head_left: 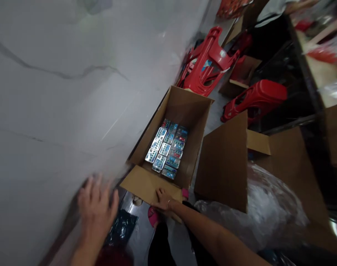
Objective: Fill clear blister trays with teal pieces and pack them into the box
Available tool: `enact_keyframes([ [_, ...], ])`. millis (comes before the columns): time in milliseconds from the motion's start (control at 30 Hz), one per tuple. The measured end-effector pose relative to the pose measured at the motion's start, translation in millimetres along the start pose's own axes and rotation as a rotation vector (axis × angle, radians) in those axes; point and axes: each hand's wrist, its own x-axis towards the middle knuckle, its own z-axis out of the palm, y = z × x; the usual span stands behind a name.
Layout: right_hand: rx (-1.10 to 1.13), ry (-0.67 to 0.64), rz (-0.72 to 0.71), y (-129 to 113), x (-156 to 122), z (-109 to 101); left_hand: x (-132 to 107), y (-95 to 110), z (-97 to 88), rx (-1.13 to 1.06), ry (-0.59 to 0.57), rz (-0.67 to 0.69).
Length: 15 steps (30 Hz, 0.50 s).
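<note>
My left hand (96, 208) is raised at the lower left, blurred, its fingers spread and nothing in it. Behind it is the pale wall; I cannot tell whether they touch. My right hand (163, 201) lies on the near flap (143, 183) of a tall cardboard box (189, 105), with its fingers resting on the cardboard. Inside the box, several small clear-wrapped packs (165, 149) with blue, white and red printing are laid in rows on the bottom. The far part of the box holds no packs on its visible wall.
Red plastic stools (205, 68) lie beyond the box. Another open carton (223, 162) stands at right, beside crumpled clear plastic (270, 207). The pale wall (60, 111) runs along the left. A dark plastic bag (122, 225) is below. A person's arm (299, 5) shows by a table.
</note>
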Motion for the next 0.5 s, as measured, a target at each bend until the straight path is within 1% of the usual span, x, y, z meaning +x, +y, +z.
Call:
enact_keyframes([
  [67,-0.021,-0.002,-0.068,15,1,5,-44,10,53.3,0.06,-0.223,-0.046],
  [133,-0.032,0.017,-0.166,39,6,14,-81,18,109.5,0.099,-0.45,-0.108],
  [200,-0.028,0.052,-0.204,69,15,25,-103,23,161.0,0.144,-0.582,-0.162],
  [267,-0.023,0.097,-0.131,101,22,36,-110,27,203.3,0.177,-0.634,-0.243],
  [333,-0.04,0.134,-0.023,128,26,44,-108,29,236.2,0.161,-0.641,-0.352],
  [400,-0.079,0.168,0.025,145,28,51,-101,28,261.9,0.074,-0.645,-0.485],
  [500,-0.158,0.256,0.064,154,38,62,-88,21,290.8,-0.146,-0.61,-0.7],
])
